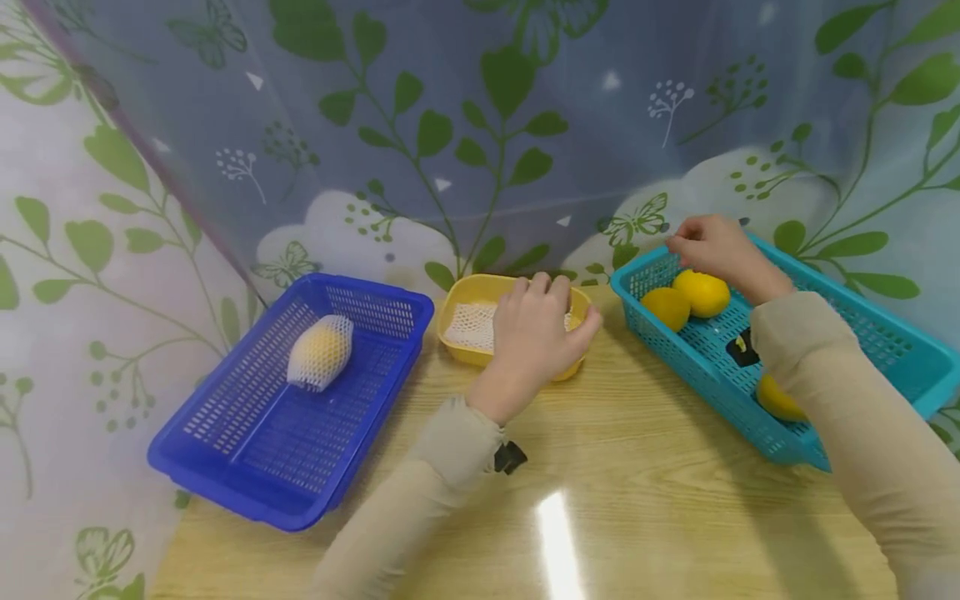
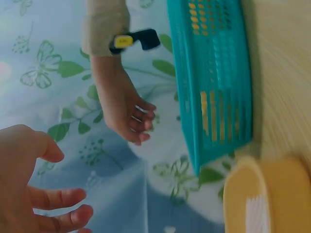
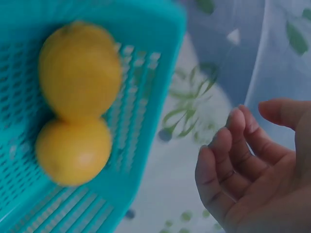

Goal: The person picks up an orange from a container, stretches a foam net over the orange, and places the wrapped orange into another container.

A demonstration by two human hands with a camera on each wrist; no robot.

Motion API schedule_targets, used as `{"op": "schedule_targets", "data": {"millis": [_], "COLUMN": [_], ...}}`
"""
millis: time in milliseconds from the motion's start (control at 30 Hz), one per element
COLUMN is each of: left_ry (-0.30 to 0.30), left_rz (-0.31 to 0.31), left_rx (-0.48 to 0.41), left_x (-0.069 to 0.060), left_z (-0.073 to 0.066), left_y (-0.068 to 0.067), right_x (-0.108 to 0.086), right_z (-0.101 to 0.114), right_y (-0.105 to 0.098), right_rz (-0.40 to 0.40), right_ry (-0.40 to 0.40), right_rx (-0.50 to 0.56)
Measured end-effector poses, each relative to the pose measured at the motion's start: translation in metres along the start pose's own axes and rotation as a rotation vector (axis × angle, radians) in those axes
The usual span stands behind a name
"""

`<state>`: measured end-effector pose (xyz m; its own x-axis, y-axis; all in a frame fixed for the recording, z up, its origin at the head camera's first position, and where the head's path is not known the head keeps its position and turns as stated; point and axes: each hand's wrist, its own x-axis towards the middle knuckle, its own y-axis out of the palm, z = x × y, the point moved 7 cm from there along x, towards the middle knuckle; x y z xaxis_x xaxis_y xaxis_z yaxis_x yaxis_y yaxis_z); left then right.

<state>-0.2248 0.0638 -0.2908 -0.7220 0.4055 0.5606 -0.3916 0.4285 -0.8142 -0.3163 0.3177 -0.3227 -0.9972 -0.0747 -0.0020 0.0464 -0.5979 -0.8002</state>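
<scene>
Above the small yellow basket [image 1: 471, 357], which holds white foam netting [image 1: 472, 326], the left hand [image 1: 534, 333] hovers with its fingers spread and nothing between them. The right hand [image 1: 716, 250] is over the far left corner of the teal basket [image 1: 705, 375], fingers loosely bent and empty. Inside the teal basket, two yellow fruits [image 1: 701, 293] [image 3: 80, 70] lie side by side, and another yellow fruit [image 1: 778, 398] is partly hidden by the right sleeve. A netted fruit [image 1: 321, 352] lies in the blue basket [image 1: 300, 450] at the left.
The wooden table [image 1: 600, 483] carries all the baskets. Behind them hangs a curtain [image 1: 465, 108] printed with leaves and butterflies. Dark straps are on both wrists, the right one [image 1: 742, 347] over the teal basket.
</scene>
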Motion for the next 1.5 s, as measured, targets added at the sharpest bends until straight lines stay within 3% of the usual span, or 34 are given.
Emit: {"op": "schedule_targets", "data": {"millis": [333, 467, 600, 700, 933, 1067, 1200, 1333, 1500], "left_ry": [-0.166, -0.201, -0.227, -0.227, -0.227, -0.222, -0.199, -0.19, -0.161], "left_rz": [0.23, 0.314, 0.407, 0.436, 0.44, 0.427, 0.404, 0.381, 0.346], "left_rx": [0.015, 0.059, 0.06, 0.043, -0.009, -0.019, 0.014, 0.07, 0.15], "left_x": [0.011, 0.009, 0.003, 0.0, -0.009, -0.013, -0.015, -0.015, -0.016], "left_z": [-0.039, -0.057, -0.075, -0.087, -0.111, -0.125, -0.134, -0.135, -0.134], "left_y": [0.058, 0.087, 0.114, 0.127, 0.148, 0.157, 0.16, 0.162, 0.163], "right_x": [0.001, -0.003, -0.004, -0.004, -0.007, -0.007, -0.003, 0.002, 0.004], "right_z": [-0.059, -0.083, -0.103, -0.114, -0.134, -0.14, -0.144, -0.142, -0.135], "right_y": [-0.012, -0.007, 0.002, 0.011, 0.038, 0.047, 0.053, 0.055, 0.057], "right_rz": [0.045, 0.11, 0.143, 0.166, 0.219, 0.192, 0.125, 0.041, 0.022], "right_ry": [0.116, 0.189, 0.209, 0.215, 0.249, 0.234, 0.196, 0.144, 0.1], "right_rx": [-0.137, -0.112, -0.087, -0.055, 0.105, 0.151, 0.143, 0.125, 0.049]}}
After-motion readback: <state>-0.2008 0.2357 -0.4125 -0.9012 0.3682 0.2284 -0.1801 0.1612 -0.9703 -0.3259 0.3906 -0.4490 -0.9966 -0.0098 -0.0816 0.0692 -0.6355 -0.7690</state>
